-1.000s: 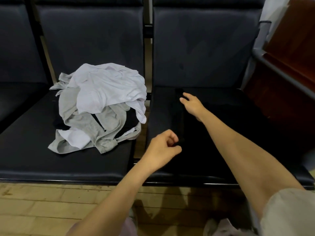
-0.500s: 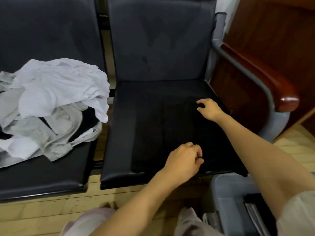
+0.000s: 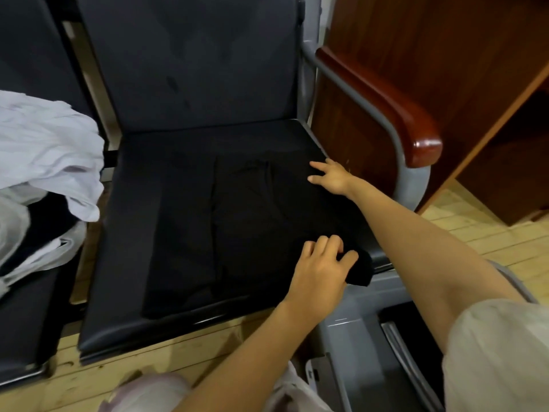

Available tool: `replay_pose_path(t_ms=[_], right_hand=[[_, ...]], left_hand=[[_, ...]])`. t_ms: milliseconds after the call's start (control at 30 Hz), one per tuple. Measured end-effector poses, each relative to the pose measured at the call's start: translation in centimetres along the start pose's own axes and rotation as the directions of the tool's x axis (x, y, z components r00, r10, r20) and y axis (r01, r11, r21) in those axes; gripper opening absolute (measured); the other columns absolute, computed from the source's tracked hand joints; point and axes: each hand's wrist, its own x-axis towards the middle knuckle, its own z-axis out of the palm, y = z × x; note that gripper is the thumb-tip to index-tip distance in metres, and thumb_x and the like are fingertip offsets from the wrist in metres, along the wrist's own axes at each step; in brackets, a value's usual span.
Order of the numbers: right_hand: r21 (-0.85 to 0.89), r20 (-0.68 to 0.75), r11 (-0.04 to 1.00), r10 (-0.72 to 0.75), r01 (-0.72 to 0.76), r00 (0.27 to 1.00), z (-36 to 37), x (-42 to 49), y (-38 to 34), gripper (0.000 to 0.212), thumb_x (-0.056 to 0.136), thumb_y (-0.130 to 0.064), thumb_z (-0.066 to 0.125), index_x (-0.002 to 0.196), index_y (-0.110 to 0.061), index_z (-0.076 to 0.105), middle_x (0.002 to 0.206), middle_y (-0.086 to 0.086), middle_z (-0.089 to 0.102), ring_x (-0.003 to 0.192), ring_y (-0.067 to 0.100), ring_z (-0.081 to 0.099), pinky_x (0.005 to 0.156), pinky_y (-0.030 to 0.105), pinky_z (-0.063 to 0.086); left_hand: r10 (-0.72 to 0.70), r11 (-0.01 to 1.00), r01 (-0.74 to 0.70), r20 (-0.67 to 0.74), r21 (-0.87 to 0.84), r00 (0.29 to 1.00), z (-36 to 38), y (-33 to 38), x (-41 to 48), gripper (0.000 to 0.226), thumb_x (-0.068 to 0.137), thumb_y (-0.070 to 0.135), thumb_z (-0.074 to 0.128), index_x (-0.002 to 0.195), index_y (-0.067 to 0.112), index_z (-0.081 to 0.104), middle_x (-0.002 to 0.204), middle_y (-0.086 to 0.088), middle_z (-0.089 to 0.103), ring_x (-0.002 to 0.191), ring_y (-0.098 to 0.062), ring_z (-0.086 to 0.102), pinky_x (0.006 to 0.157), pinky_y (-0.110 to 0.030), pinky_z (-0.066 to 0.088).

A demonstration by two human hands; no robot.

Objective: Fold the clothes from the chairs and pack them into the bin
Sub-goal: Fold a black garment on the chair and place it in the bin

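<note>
A black garment (image 3: 252, 221) lies flat on the right chair's seat (image 3: 142, 179), hard to tell from the dark cushion. My left hand (image 3: 322, 269) grips the garment's near right corner at the seat's front edge, a fold of black cloth sticking out past the fingers. My right hand (image 3: 329, 178) rests with spread fingers on the garment's far right edge. A pile of white and grey clothes (image 3: 44, 162) sits on the left chair. The grey bin (image 3: 374, 346) stands on the floor at the lower right, partly hidden by my right arm.
A grey metal armrest with a red-brown wooden cap (image 3: 395, 105) borders the right chair. Brown wooden furniture (image 3: 445, 55) stands behind it. Pale wooden floor (image 3: 178, 352) runs below the seats.
The view has swung right, pushing the clothes pile to the left edge. Both hands have moved rightward along the black garment, and the left hand now grips its corner.
</note>
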Motion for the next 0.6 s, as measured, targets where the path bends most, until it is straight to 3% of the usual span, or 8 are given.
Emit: replay_pose_path(t_ms=[100, 200, 300, 400, 500, 600], right_hand=[[0.045, 0.019, 0.999, -0.011, 0.01, 1.0, 0.0, 0.2, 0.1, 0.06, 0.1, -0.033, 0.047, 0.153, -0.023, 0.02, 0.162, 0.003, 0.005, 0.148, 0.025, 0.0, 0.119, 0.042, 0.004], [0.11, -0.003, 0.994, -0.018, 0.018, 1.0, -0.2, 0.3, 0.2, 0.061, 0.099, -0.026, 0.05, 0.152, -0.016, 0.021, 0.161, 0.001, 0.009, 0.148, 0.022, 0.003, 0.119, 0.039, 0.006], [0.227, -0.047, 0.974, 0.017, -0.006, 0.999, -0.7, -0.1, 0.2, 0.058, 0.098, -0.02, 0.051, 0.151, -0.015, 0.027, 0.16, 0.005, 0.017, 0.147, 0.023, 0.012, 0.118, 0.036, 0.012], [0.316, -0.104, 0.949, 0.021, 0.013, 0.994, -1.3, -0.6, -1.0, 0.054, 0.098, -0.019, 0.051, 0.148, -0.014, 0.033, 0.156, 0.006, 0.027, 0.144, 0.024, 0.024, 0.115, 0.034, 0.02], [0.351, -0.127, 0.933, -0.032, 0.075, 0.991, -1.6, -0.8, -3.9, 0.053, 0.098, -0.019, 0.052, 0.147, -0.012, 0.035, 0.154, 0.008, 0.031, 0.142, 0.024, 0.03, 0.113, 0.03, 0.025], [0.359, -0.108, 0.923, -0.11, 0.142, 0.988, -0.7, -0.8, -8.1, 0.054, 0.097, -0.02, 0.054, 0.147, -0.009, 0.036, 0.153, 0.009, 0.034, 0.14, 0.024, 0.033, 0.111, 0.028, 0.027]], left_hand=[[-0.037, 0.999, 0.035, -0.074, -0.028, 0.997, 0.5, 0.5, 0.5, 0.025, 0.067, 0.019, 0.073, 0.091, 0.018, 0.067, 0.086, -0.002, 0.056, 0.077, -0.02, 0.054, 0.066, -0.032, 0.047], [-0.208, 0.965, 0.189, -0.094, -0.184, 0.974, -0.4, 0.9, 0.9, 0.014, 0.084, 0.027, 0.051, 0.087, 0.016, 0.059, 0.079, 0.0, 0.057, 0.068, -0.018, 0.054, 0.06, -0.035, 0.048], [-0.46, 0.769, 0.421, 0.041, -0.482, 0.887, -3.0, 0.7, 1.3, 0.008, 0.095, 0.026, 0.051, 0.094, 0.02, 0.045, 0.073, 0.004, 0.054, 0.058, -0.01, 0.052, 0.052, -0.026, 0.043], [-0.619, 0.582, 0.508, 0.06, -0.634, 0.783, -5.7, 0.0, 1.4, 0.019, 0.094, 0.018, 0.054, 0.104, 0.026, 0.039, 0.073, 0.005, 0.054, 0.052, -0.006, 0.049, 0.047, -0.018, 0.036], [-0.642, 0.52, 0.552, 0.129, -0.651, 0.756, -8.6, -0.9, 0.3, 0.057, 0.091, 0.01, 0.056, 0.134, 0.038, 0.03, 0.08, 0.001, 0.06, 0.054, -0.007, 0.054, 0.049, -0.018, 0.041], [-0.641, 0.463, 0.646, 0.273, -0.607, 0.717, -11.6, -2.0, -1.6, 0.07, 0.091, 0.008, 0.057, 0.141, 0.045, 0.025, 0.082, 0.006, 0.061, 0.06, -0.015, 0.063, 0.053, -0.026, 0.053]])
